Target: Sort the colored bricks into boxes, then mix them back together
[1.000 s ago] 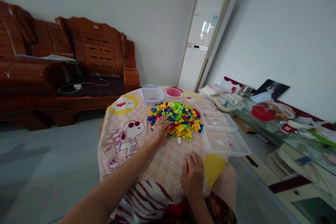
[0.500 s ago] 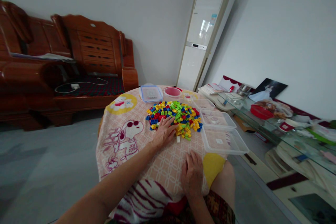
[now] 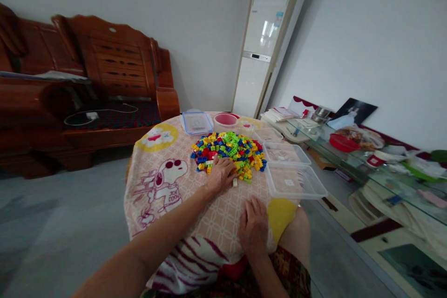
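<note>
A heap of small toy building bricks [image 3: 230, 142] in yellow, green, blue and red lies on the cloth-covered round table [image 3: 216, 223]. My left hand [image 3: 221, 174] is at the heap's near edge, its fingers curled down among the bricks. Whatever they grip is hidden under the hand. A whitish brick [image 3: 235, 182] lies by its thumb side, apart from the heap. Closer to me, my right hand [image 3: 254, 223] rests palm down on the cloth, fingers stretched out and holding nothing.
Clear plastic boxes [image 3: 296, 182] line the table's right side. A blue-rimmed container [image 3: 197, 123] and a pink-lined round tub [image 3: 225, 121] stand behind the heap. A cluttered glass-topped cabinet [image 3: 349, 163] is at the right, a wooden sofa [image 3: 115, 70] at the left.
My left hand's fingers have drawn in and curled at the heap, where they were stretched over it before. My right hand has stayed in place. The view has shifted slightly.
</note>
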Available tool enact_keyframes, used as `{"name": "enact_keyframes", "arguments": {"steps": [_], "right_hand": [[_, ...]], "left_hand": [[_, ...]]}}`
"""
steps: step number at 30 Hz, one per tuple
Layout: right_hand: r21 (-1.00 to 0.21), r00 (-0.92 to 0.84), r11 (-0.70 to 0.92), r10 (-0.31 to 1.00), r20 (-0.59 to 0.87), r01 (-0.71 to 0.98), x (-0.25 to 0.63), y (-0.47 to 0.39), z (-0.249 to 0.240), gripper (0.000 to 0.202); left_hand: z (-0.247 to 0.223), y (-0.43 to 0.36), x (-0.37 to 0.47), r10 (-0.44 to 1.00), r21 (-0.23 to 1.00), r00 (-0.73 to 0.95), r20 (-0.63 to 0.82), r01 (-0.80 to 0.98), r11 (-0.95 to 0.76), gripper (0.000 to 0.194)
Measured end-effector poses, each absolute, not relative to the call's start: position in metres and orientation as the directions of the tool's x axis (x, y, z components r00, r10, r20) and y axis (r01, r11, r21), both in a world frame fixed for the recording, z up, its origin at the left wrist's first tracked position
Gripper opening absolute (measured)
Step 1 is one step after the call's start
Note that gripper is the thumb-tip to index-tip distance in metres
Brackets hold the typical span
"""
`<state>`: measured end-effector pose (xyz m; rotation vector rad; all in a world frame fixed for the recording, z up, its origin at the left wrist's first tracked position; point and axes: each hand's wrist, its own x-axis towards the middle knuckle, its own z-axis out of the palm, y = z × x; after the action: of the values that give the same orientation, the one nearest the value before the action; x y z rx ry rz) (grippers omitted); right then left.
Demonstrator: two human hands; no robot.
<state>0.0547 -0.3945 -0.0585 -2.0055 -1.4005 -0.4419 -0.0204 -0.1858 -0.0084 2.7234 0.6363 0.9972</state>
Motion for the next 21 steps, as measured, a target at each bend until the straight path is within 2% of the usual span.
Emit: {"name": "enact_keyframes", "arguments": {"steps": [6, 11, 14, 17, 21], "right_hand": [[-0.304, 0.371, -0.228, 0.717, 0.591, 0.925, 0.055, -0.395, -0.058, 0.036], [-0.313, 0.364, -0.209, 0.708, 0.605, 0.926, 0.055, -0.395, -0.058, 0.036], [-0.315, 0.359, -0.201, 0.709, 0.607, 0.928, 0.056, -0.395, -0.059, 0.036], [-0.307, 0.36, -0.21, 0.717, 0.597, 0.928, 0.056, -0.395, -0.059, 0.037], [-0.307, 0.369, -0.223, 0.721, 0.587, 0.925, 0.056, -0.395, -0.059, 0.037]], "left_hand": [[-0.005, -0.187, -0.02, 0.481, 0.329, 0.624, 0.616, 0.352, -0.877, 0.015], [-0.004, -0.181, -0.033, 0.558, 0.35, 0.513, 0.652, 0.449, -0.822, 0.019], [-0.005, -0.18, -0.036, 0.558, 0.347, 0.486, 0.673, 0.459, -0.818, 0.026], [-0.003, -0.186, -0.036, 0.487, 0.314, 0.578, 0.654, 0.378, -0.871, 0.023], [0.004, -0.2, -0.038, 0.359, 0.272, 0.757, 0.546, 0.245, -0.931, 0.023]]}}
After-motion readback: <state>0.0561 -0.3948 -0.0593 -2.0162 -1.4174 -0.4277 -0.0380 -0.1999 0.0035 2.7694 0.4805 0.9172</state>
